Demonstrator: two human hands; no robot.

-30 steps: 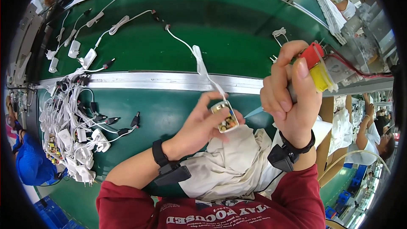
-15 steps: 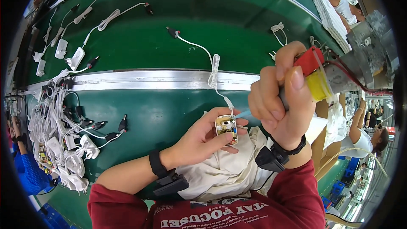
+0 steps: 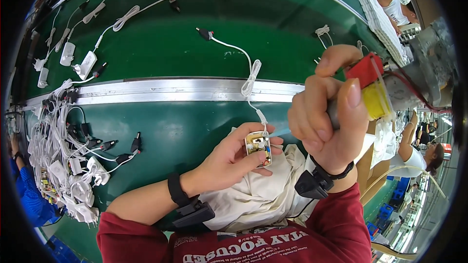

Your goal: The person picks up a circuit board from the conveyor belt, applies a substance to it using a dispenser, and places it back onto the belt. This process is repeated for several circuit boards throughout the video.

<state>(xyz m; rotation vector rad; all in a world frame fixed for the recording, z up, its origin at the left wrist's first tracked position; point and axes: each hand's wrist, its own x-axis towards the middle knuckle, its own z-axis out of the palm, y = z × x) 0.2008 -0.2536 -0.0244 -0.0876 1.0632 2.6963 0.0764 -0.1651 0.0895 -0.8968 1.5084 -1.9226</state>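
Bright, even light; sharp centre, fisheye-bent dark edges.

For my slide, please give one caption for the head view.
Left hand holds an open white adapter; right hand grips a tool over the green bench.

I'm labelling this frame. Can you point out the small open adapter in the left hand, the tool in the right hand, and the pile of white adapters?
open adapter [image 3: 258, 144], head view, exposed circuit board.
tool [image 3: 371, 91], head view, red and yellow end.
pile of white adapters [image 3: 68, 170], head view, middle of the heap.

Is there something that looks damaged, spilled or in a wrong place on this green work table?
Nothing looks damaged or spilled. The left hand holds a small open adapter with its circuit board showing; the right hand grips a tool with a red and yellow end. The heap of white cables at left is tangled.
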